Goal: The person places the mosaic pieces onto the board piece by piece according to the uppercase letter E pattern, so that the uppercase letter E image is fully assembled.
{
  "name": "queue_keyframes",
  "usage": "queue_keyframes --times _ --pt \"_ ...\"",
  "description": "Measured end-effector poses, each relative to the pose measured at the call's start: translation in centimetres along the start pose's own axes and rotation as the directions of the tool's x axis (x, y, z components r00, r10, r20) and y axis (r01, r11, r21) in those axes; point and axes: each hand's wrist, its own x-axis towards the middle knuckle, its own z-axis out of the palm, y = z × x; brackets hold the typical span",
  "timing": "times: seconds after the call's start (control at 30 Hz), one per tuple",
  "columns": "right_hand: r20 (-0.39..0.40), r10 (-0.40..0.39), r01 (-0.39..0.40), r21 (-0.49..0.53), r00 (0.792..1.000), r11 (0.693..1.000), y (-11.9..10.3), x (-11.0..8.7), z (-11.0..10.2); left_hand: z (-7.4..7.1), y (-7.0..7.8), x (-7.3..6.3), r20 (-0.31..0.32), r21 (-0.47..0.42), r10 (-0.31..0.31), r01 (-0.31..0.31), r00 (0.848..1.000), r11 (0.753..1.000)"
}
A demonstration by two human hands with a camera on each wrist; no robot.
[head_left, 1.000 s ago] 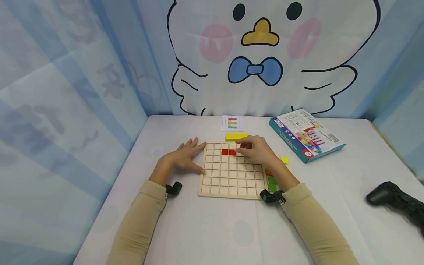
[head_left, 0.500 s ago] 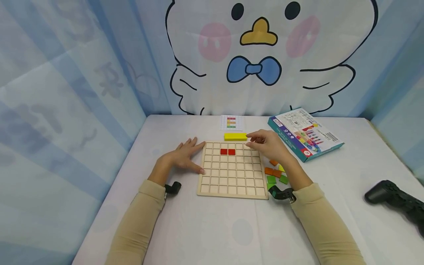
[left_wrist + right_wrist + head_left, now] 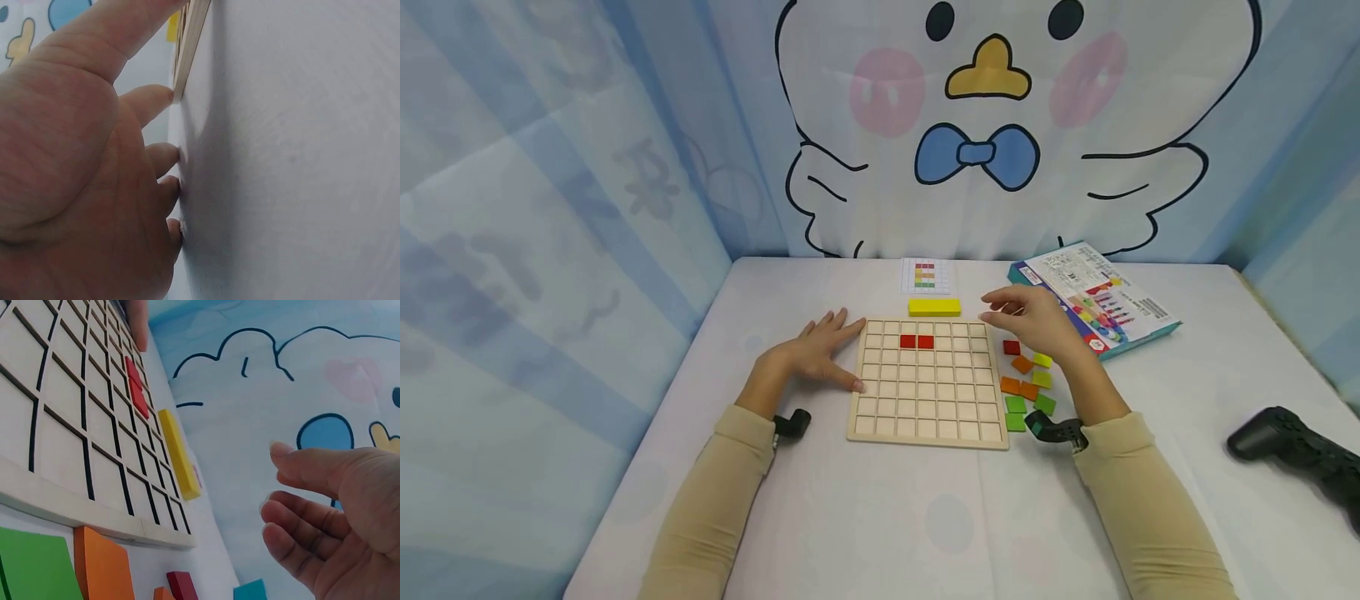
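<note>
A wooden grid board (image 3: pixel 927 392) lies on the table with two red square tiles (image 3: pixel 917 342) side by side in its second row. My left hand (image 3: pixel 811 354) rests at the board's left side, fingers spread; in the left wrist view its thumb and index fingertip touch the board's edge. Past the board's far right corner hovers my right hand (image 3: pixel 1026 317), its fingers loosely bent with nothing between them, as the right wrist view of the hand (image 3: pixel 331 512) confirms. Below it, a loose red tile (image 3: pixel 1012 347) lies among orange tiles (image 3: pixel 1011 385), yellow tiles (image 3: pixel 1041 379) and green tiles (image 3: pixel 1015 422).
Behind the board lie a yellow bar (image 3: pixel 934 307) and a card (image 3: pixel 927 276) printed with a coloured grid pattern. A game box (image 3: pixel 1097 296) stands at the back right, partly behind my right hand. A black game controller (image 3: pixel 1296 454) is at the right edge.
My right hand has moved right and away from the red tiles on the board, uncovering the loose tiles beside it. My left hand has stayed at the board's edge.
</note>
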Motion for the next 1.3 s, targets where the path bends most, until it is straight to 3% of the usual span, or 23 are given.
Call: queue_keyframes --times 0.23,0.47,0.8,1.3 --pt "0.051 0.084 -0.081 -0.056 0.995 0.995 0.9 0.1 -0.8 -0.2 0.2 -0.1 0.002 -0.006 -0.005 0.005 1.000 1.000" --pt "0.158 0.159 -0.143 -0.107 0.975 0.984 1.8 -0.1 -1.2 -0.1 0.1 -0.1 0.008 -0.016 -0.005 0.005 1.000 1.000" --pt "0.240 0.216 -0.191 -0.126 0.946 0.974 2.2 -0.3 -1.5 0.0 0.1 0.0 0.003 -0.001 -0.013 0.013 1.000 1.000" --pt "0.265 0.204 -0.169 -0.148 0.943 0.974 3.2 -0.3 -1.1 0.0 0.3 -0.1 -0.003 -0.011 -0.013 0.013 1.000 1.000"
